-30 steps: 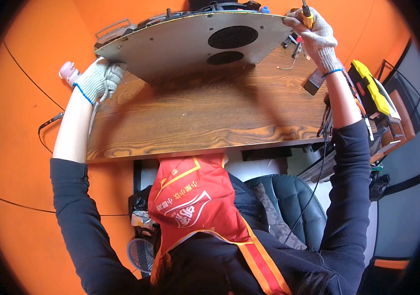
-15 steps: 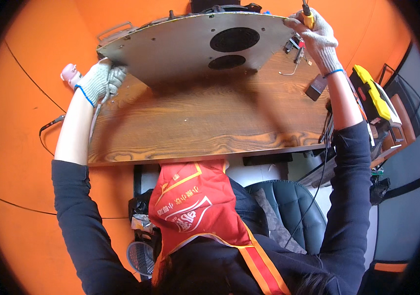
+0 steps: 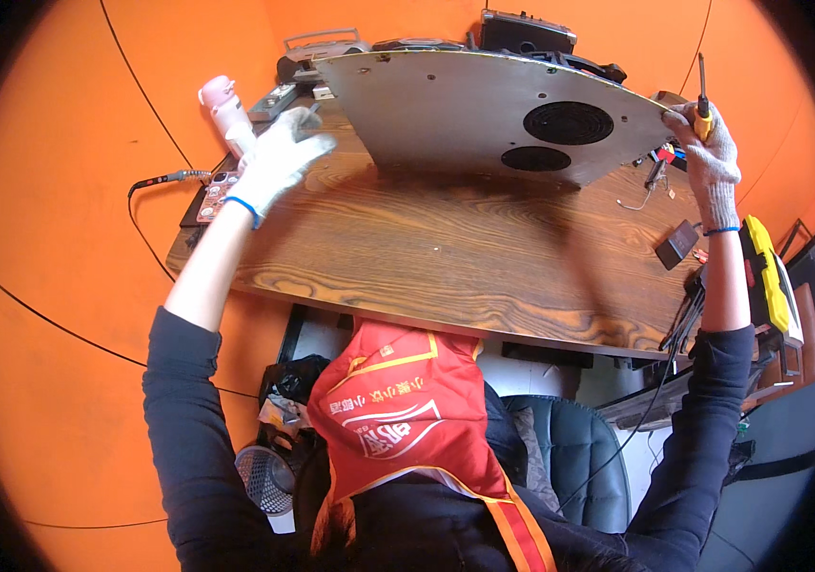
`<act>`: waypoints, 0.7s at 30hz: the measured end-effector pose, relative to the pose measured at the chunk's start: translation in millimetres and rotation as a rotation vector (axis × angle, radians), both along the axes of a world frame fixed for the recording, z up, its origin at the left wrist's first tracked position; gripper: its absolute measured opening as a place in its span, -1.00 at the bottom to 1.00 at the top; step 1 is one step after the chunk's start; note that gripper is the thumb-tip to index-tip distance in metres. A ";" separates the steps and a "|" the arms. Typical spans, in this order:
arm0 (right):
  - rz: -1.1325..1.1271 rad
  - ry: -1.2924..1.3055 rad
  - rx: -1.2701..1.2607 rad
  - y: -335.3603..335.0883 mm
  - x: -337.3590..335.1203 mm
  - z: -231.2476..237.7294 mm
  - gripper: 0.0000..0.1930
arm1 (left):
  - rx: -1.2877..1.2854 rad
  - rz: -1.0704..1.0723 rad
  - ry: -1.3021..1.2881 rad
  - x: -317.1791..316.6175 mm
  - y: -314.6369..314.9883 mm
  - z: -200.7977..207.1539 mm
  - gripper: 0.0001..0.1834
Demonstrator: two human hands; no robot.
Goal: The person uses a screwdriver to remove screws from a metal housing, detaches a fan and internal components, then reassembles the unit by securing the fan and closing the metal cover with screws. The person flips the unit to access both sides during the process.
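Note:
A large grey metal panel (image 3: 446, 114) with two round black openings stands tilted up on the wooden table, dark parts showing behind its top edge. My right hand (image 3: 710, 153), in a white knit glove, grips the panel's right corner. It also holds a screwdriver (image 3: 703, 119) with a yellow handle, its shaft pointing up. My left hand (image 3: 284, 157), gloved too, is off the panel, just beyond its left edge. Its fingers are apart with nothing visible in them. Behind it stands a pink bottle (image 3: 224, 107).
The wooden table (image 3: 407, 248) extends toward me. A soldering iron (image 3: 169, 178) lies at its left edge. On the right are a small dark box (image 3: 677, 245), loose wires and a yellow-and-black toolbox (image 3: 768, 276). A dark green chair (image 3: 579, 458) stands below, beside a mesh basket (image 3: 264, 479).
My left hand has let go of the panel's left corner and opened. My right hand keeps hold of the right corner and the screwdriver. The whole view has shifted.

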State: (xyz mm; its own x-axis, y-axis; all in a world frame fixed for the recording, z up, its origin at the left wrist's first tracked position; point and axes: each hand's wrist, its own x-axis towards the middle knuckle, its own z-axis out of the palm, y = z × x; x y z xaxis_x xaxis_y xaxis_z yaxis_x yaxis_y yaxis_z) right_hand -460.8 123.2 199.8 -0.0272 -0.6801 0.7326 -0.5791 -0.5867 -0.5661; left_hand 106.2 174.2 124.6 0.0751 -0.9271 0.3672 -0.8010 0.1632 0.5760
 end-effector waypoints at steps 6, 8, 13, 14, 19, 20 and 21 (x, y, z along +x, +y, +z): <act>0.263 -0.121 -0.015 0.4 -0.7 -2.9 -0.82 | -0.285 0.012 0.128 -38.4 -1.7 -0.6 -0.19; 0.095 -0.050 -0.012 2.7 -0.7 -4.1 -0.82 | -0.281 0.054 0.160 -47.5 -2.3 5.7 -0.17; 0.004 0.095 -0.053 14.5 0.1 -5.0 -0.77 | -0.346 -0.122 0.406 -52.6 -5.1 20.3 -0.51; -0.105 0.140 -0.042 15.6 1.0 -4.9 -0.76 | -0.331 -0.194 0.439 -50.4 -5.5 21.7 -0.57; -0.054 0.128 -0.043 20.6 3.8 -4.6 -0.73 | -0.302 -0.162 0.456 -42.6 -8.1 23.4 -0.61; 0.000 0.086 -0.048 21.1 4.3 -4.9 -0.73 | -0.331 -0.194 0.406 -42.1 -6.6 23.5 -0.62; 0.054 0.043 -0.057 21.5 5.0 -5.7 -0.73 | -0.331 -0.174 0.371 -41.9 -4.4 23.8 -0.62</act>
State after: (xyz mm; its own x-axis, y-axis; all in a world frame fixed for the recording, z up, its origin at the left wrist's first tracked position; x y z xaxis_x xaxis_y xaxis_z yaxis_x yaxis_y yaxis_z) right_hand -455.8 144.7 194.2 0.0403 -0.6365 0.7702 -0.5689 -0.6483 -0.5060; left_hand 64.3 169.8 148.4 0.1108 -0.7766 0.6201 -0.4981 0.4966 0.7109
